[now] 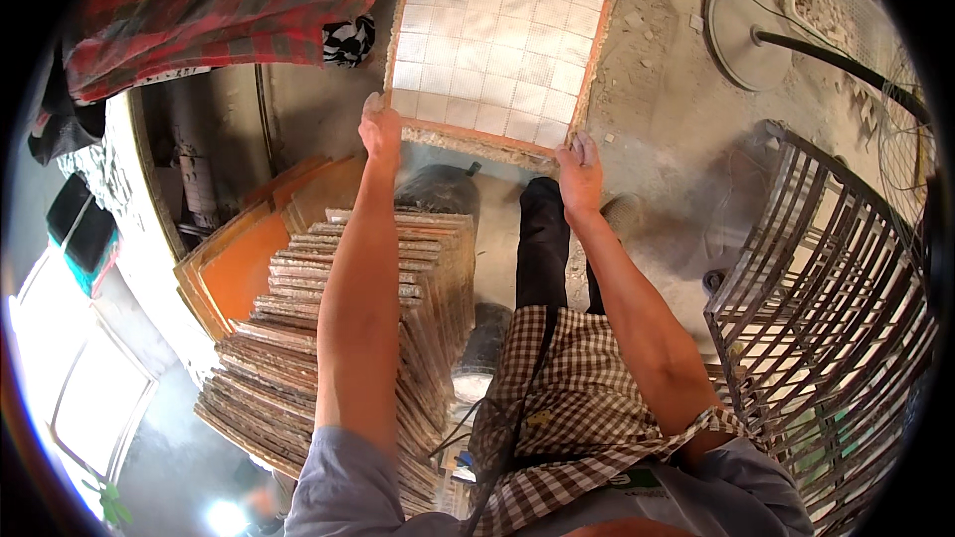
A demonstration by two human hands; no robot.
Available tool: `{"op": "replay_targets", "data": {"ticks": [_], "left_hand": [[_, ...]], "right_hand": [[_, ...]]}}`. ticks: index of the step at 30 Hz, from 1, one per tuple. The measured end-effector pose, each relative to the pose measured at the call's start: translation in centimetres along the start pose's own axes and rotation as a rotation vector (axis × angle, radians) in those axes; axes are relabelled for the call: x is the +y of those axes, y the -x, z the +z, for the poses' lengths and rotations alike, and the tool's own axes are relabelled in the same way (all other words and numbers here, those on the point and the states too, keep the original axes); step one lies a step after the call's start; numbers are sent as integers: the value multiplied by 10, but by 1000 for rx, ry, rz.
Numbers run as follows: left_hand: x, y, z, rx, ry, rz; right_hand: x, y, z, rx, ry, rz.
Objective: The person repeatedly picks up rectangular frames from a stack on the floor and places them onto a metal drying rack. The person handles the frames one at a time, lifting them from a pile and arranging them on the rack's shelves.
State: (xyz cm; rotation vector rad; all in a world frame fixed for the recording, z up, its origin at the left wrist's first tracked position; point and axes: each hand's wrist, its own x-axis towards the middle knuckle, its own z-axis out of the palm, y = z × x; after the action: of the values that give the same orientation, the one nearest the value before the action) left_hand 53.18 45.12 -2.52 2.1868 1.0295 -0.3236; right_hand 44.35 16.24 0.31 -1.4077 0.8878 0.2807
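Note:
A square board (492,45) with an orange border and rough, crusted edges is stretched out in front of me at arm's length. Rows of whitish square pieces in a grid cover its face. My left hand (380,129) is closed on its near left corner, the thumb up along the side. At the near right corner, my right hand (580,174) grips the edge with the fingertips. The fingers beneath the board are hidden.
To my left stands a long stack of similar crusted boards (328,308), with orange panels (239,273) leaning behind it. A dark slatted metal rack (826,288) is at right. Far right sits a round base (746,35) with a black pole. Red checked cloth (229,5) hangs far left.

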Motion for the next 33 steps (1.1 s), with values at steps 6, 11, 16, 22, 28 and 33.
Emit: {"op": "replay_targets", "data": {"ticks": [6, 11, 16, 22, 28, 33], "left_hand": [[21, -16, -16, 14, -366, 29], [51, -25, -30, -52, -179, -155], [36, -52, -31, -232, 410, -277], [55, -24, -24, -310, 681, -251], [52, -24, -30, -115, 633, -166], [117, 82, -42, -113, 567, -111]], "right_hand": [[-13, 1, -6, 98, -13, 18], [-24, -21, -12, 133, 33, 224], [-20, -32, 11, 250, -214, 278], [-29, -28, 15, 319, 74, 153], [-62, -12, 2, 407, 107, 230], [-56, 28, -44, 454, -112, 205]]}}
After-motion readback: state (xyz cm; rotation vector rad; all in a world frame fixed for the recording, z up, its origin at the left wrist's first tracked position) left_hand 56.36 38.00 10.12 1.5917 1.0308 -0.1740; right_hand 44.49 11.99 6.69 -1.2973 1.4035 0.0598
